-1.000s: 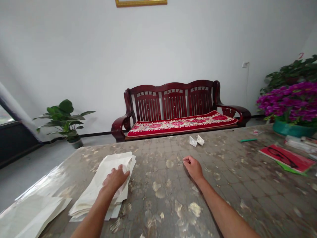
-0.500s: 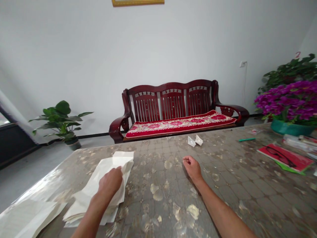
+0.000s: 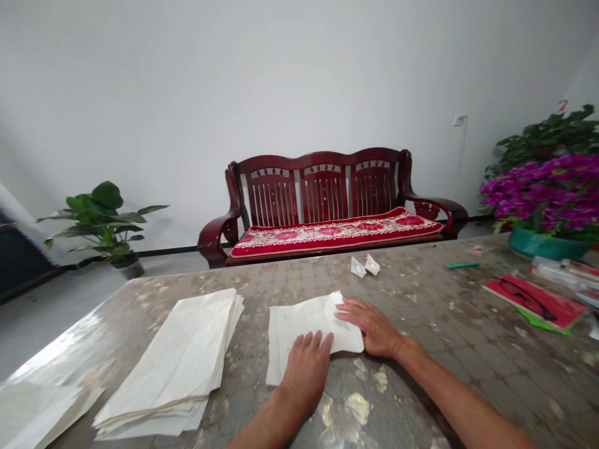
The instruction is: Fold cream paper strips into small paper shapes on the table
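Observation:
A single sheet of white paper (image 3: 306, 327) lies on the mottled, tile-patterned tabletop (image 3: 421, 299), slightly creased. My left hand (image 3: 306, 374) presses on its lower edge with the fingers flat. My right hand (image 3: 372, 327) rests on its right side, fingertips on the paper. To the left stands a thick stack of white paper (image 3: 173, 355), touched by neither hand. Two small folded white paper pieces (image 3: 365, 266) sit farther ahead, out of reach of my fingers.
More white paper (image 3: 37, 415) lies at the table's left corner. At the right are a red booklet with glasses (image 3: 536, 300), a green pen (image 3: 463, 265), and a teal pot of purple flowers (image 3: 545, 243). A red-cushioned wooden bench (image 3: 322, 206) stands beyond the table's far edge.
A sheet now lies apart from the stack, to its right. My left hand has moved right from the stack onto it. My right hand has opened from a loose fist and joined it.

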Demonstrator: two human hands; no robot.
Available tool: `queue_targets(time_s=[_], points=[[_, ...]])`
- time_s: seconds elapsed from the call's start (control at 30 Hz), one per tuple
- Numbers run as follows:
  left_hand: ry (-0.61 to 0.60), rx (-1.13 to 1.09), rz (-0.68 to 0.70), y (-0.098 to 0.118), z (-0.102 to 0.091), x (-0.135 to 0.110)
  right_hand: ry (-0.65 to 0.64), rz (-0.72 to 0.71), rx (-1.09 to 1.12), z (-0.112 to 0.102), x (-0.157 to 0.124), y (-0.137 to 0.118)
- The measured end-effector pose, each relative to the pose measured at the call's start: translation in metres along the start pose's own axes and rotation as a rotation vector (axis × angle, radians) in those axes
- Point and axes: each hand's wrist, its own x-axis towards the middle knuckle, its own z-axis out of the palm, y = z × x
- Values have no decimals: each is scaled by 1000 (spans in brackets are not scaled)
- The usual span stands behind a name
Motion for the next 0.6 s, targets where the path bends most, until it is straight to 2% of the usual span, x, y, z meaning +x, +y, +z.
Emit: queue_targets(time_s=[0.2,0.3,0.43,0.6], points=[[-12,-82,-14,7,0,5,19,58,69,2,-14,8],[-33,-143,20,-1,-8,1,40,74,136,5,-16,10],[-60,-209,187,-37,-19,-15,52,155,220,7,-23,19],[-36,-211,148,-97,-17,-33,70,208,295,10,-34,31]])
